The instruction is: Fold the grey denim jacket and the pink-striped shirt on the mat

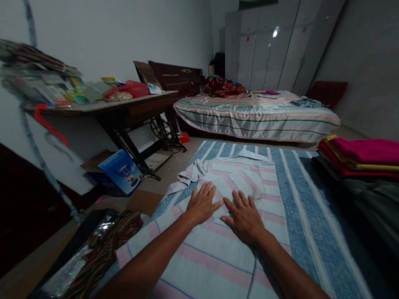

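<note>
A white shirt with pink and blue stripes (218, 249) lies spread out, its collar (252, 155) at the far end. One sleeve (190, 173) is bunched up on the left, and the right side is folded inward. Both palms press down on the cloth near its middle. My left hand (202, 204) rests flat with its fingers stretched away from me. Close beside it, my right hand (243, 216) also lies flat, fingers slightly spread. Neither hand grips anything. Under the shirt is a blue cloth with white stripes (299, 182).
Folded clothes (364, 155) are stacked at the right edge. To the left stand a cluttered sewing-machine table (124, 106), a blue box (121, 172) and striped cloth with clear plastic (106, 245). Behind are a bed (255, 120) and a wardrobe (264, 50).
</note>
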### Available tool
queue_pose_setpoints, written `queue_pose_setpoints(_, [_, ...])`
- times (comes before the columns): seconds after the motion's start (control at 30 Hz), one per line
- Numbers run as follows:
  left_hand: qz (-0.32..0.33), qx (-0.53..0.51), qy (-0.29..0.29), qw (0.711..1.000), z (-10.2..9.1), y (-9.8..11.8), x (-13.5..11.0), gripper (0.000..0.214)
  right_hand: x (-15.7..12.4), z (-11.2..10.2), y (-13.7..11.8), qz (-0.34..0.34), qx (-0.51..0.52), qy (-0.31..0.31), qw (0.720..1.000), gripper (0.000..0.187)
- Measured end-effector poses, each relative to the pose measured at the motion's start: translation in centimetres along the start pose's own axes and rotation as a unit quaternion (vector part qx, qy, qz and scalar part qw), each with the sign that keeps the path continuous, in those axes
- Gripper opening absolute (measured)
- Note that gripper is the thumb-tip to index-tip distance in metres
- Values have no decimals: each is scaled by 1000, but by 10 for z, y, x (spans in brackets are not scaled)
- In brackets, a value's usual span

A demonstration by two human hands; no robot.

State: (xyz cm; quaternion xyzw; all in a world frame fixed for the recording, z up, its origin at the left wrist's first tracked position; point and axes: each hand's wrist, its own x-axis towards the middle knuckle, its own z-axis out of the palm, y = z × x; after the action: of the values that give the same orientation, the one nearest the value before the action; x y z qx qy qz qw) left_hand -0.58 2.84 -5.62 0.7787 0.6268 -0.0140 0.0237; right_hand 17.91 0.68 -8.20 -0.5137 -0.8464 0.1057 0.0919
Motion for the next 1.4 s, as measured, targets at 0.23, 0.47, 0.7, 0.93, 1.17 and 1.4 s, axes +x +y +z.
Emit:
queue_pose_setpoints(0.23, [19, 12, 30, 999, 10, 1, -16, 63, -2, -2, 0, -5, -1, 8, 1000, 64])
queue_pose_setpoints(0.47, [-13, -13, -18, 1000, 0, 6, -29, 66, -2, -2, -1, -3, -25, 7, 1000, 64])
queue_pose_setpoints(0.7, [-8, -23, -22, 999, 6, 7, -47, 71, -5, 5, 1, -14, -67, 24, 997, 67])
queue_pose_setpoints(0.93, [-33, -43, -7, 998, 9, 11, -71, 73, -7, 8, 1, -14, -86, 22, 996, 65])
queue_pose_setpoints(1.17, [-23, -53, 45, 997, 2, 4, -102, 56, -9, 6, 0, -13, -85, 12, 996, 63])
queue_pose_setpoints(1.4, [-90, -46, 118, 988, -12, -58, -128, 27, -10, 5, 1, -14, -99, 6, 995, 61])
